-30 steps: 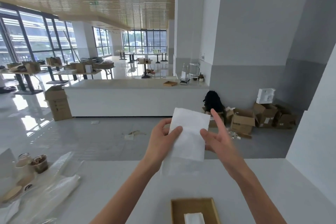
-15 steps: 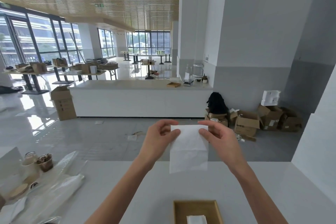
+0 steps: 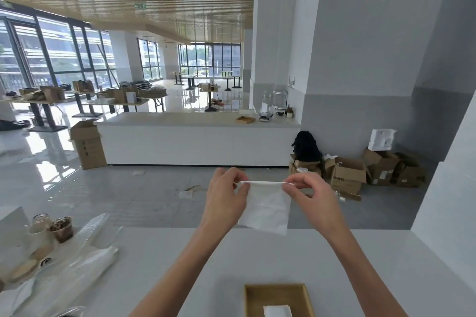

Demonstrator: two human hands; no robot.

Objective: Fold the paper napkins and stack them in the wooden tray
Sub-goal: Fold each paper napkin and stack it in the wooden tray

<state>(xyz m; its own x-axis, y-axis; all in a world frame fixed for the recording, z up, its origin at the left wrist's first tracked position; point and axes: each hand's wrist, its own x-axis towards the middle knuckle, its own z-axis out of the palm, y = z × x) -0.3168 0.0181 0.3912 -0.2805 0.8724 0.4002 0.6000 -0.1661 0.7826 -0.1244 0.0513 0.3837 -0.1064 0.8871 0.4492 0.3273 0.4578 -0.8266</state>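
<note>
A white paper napkin (image 3: 268, 207) hangs in the air above the far edge of the white counter (image 3: 257, 262). My left hand (image 3: 226, 198) pinches its top left corner and my right hand (image 3: 309, 194) pinches its top right corner, so the top edge is stretched level between them. The wooden tray (image 3: 251, 301) lies on the counter near me, below the hands. A folded white napkin (image 3: 277, 311) rests inside it, partly cut off by the bottom of the view.
At the left end of the counter lie clear plastic wrappers (image 3: 77, 262), a glass jar (image 3: 40, 221) and a cup with dark contents (image 3: 61, 229). A white wall (image 3: 448, 201) borders the counter on the right. Beyond the counter is open floor with cardboard boxes (image 3: 347, 172).
The napkin hung from one long side a second ago, gripped mainly by my left hand. Both hands have since taken its top corners and pulled the top edge level and taut.
</note>
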